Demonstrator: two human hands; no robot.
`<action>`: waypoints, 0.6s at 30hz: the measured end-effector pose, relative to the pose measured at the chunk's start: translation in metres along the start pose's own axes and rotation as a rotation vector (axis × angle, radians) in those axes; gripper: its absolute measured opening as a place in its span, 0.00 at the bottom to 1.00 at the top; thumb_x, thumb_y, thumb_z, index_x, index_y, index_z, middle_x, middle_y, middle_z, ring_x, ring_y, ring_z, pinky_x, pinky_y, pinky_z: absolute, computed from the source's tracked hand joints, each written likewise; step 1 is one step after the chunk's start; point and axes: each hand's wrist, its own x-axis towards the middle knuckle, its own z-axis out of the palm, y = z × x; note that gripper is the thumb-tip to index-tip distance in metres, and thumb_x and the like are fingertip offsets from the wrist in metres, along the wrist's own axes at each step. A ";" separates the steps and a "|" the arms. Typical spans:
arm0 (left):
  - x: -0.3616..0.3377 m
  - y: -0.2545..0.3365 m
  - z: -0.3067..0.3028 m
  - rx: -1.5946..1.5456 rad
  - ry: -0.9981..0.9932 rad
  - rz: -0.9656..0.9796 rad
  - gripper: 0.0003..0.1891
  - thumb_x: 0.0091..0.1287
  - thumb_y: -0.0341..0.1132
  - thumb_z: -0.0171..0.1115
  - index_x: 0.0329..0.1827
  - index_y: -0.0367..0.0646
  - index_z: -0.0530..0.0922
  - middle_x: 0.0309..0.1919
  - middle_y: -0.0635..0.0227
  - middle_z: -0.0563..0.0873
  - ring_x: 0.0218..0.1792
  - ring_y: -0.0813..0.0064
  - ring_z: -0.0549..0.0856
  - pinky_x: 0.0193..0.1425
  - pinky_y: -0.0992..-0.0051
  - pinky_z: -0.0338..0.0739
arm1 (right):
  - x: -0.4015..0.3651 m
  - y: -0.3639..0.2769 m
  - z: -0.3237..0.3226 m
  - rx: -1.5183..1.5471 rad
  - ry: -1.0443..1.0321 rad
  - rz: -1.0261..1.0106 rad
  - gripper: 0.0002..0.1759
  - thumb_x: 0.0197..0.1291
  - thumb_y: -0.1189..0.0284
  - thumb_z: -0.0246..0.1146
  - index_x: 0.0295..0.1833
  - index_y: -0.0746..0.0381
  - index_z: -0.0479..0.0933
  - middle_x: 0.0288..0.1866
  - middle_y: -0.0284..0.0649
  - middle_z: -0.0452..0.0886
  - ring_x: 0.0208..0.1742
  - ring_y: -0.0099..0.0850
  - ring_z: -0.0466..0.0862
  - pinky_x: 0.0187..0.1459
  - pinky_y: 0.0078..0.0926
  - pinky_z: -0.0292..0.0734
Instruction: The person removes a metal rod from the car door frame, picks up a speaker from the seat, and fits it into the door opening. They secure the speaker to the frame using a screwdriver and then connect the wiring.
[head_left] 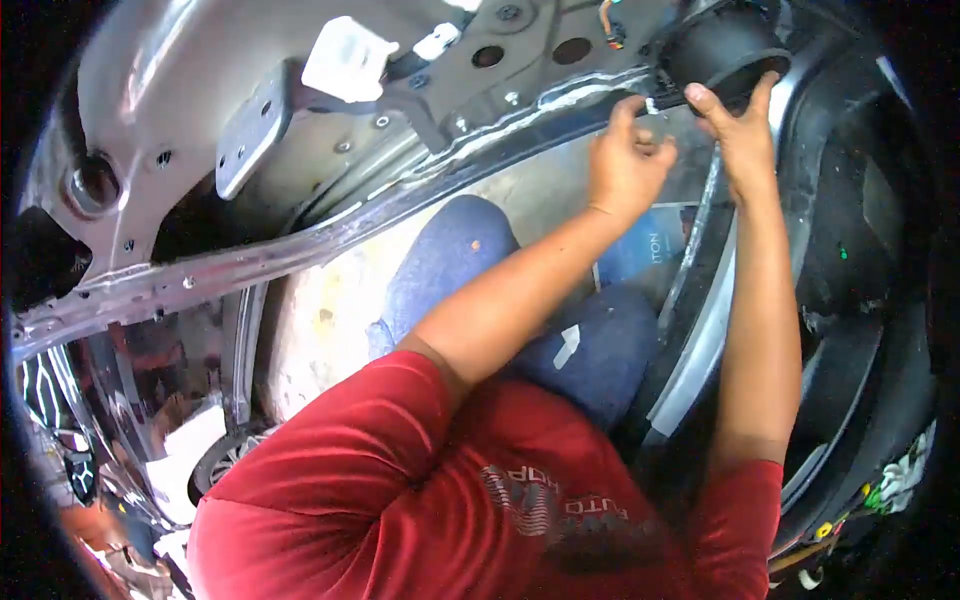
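Observation:
A black, round, cup-like part [722, 50] sits at the top right against the bare grey metal of a car panel [540, 30]. My right hand [742, 135] grips its lower rim, the thumb at the left and a finger at the right. Just left of it, my left hand [628, 170] is raised with its index fingertip close to the panel's edge and a small white piece [650, 104] beside the round part. The other left fingers are loosely curled and apart, with nothing visible between them.
A white plastic piece [347, 60] and a wire with a connector [612, 30] are on the panel. A dark curved body edge [700, 350] runs beside my right arm. Below my hands lies a blue printed sheet [648, 245], near my knees. A wheel [215, 465] shows at lower left.

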 end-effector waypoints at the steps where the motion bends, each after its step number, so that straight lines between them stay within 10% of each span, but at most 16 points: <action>1: 0.000 -0.003 0.002 0.017 -0.025 0.032 0.18 0.66 0.34 0.75 0.56 0.38 0.83 0.31 0.58 0.92 0.32 0.66 0.92 0.42 0.67 0.86 | -0.001 -0.002 0.001 -0.002 0.002 -0.001 0.78 0.58 0.58 0.84 0.89 0.71 0.27 0.77 0.60 0.71 0.68 0.45 0.83 0.63 0.39 0.84; 18: 0.025 -0.006 0.026 -0.304 -0.004 -0.282 0.14 0.78 0.36 0.66 0.51 0.29 0.81 0.36 0.56 0.91 0.28 0.68 0.92 0.28 0.71 0.85 | 0.002 0.004 0.004 0.013 -0.004 0.001 0.75 0.60 0.59 0.82 0.88 0.73 0.28 0.80 0.62 0.66 0.70 0.47 0.80 0.65 0.42 0.83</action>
